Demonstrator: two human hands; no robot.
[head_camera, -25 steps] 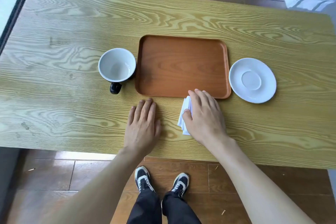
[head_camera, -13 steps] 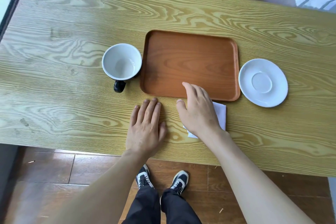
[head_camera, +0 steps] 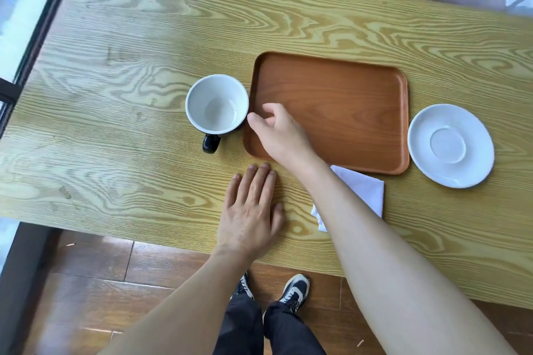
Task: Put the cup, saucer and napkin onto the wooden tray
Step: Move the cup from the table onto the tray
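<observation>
The wooden tray lies on the table with nothing in it. Touching its left edge stands the cup, white inside, black outside, its black handle toward me. The white saucer rests just right of the tray. A folded white napkin lies on the table below the tray's near edge, partly hidden by my right forearm. My right hand hovers over the tray's near left corner, fingers apart, thumb close to the cup's rim, holding nothing. My left hand lies flat on the table, palm down.
The light wooden table has its near edge just below my left hand. A dark window frame runs along the left side. Brown floorboards and my shoes show beneath.
My right hand has left the napkin and moved up and left across the tray's corner toward the cup. The napkin now lies uncovered on the table. The left hand stayed put.
</observation>
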